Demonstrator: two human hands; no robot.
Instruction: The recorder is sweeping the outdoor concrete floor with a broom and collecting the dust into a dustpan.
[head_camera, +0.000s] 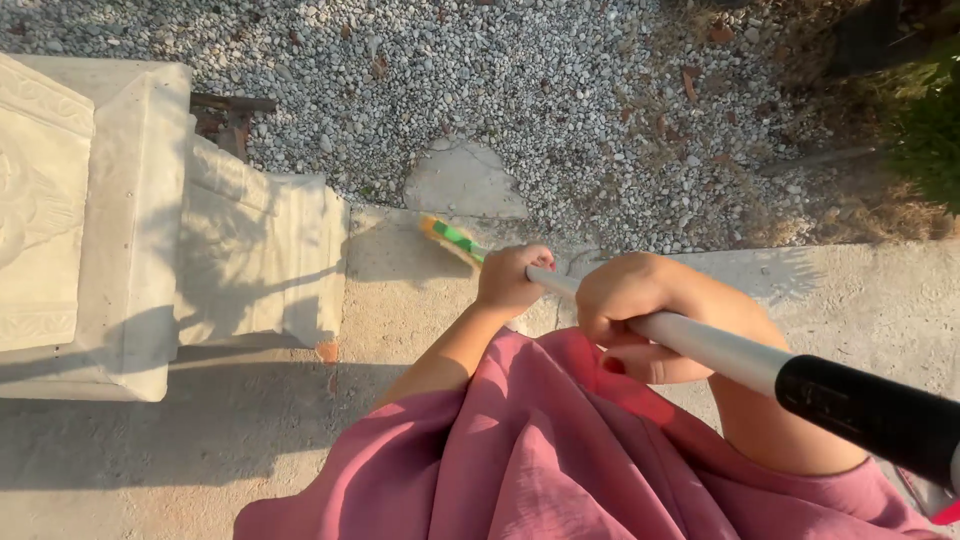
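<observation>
A broom with a grey metal handle (715, 347) and a black end grip (870, 410) runs from lower right toward the centre. My left hand (510, 278) grips the handle lower down, close to the green and yellow broom head (452, 238), which rests at the edge of the concrete slab (400, 300). My right hand (630, 310) is wrapped around the handle higher up. A pink garment (540, 450) fills the bottom of the view beneath my arms.
A pale carved stone block (90, 220) with a stepped base (262, 255) stands at left on the concrete. Grey gravel (560, 90) covers the ground beyond the slab. Dry grass and a green plant (925, 130) lie at the right edge.
</observation>
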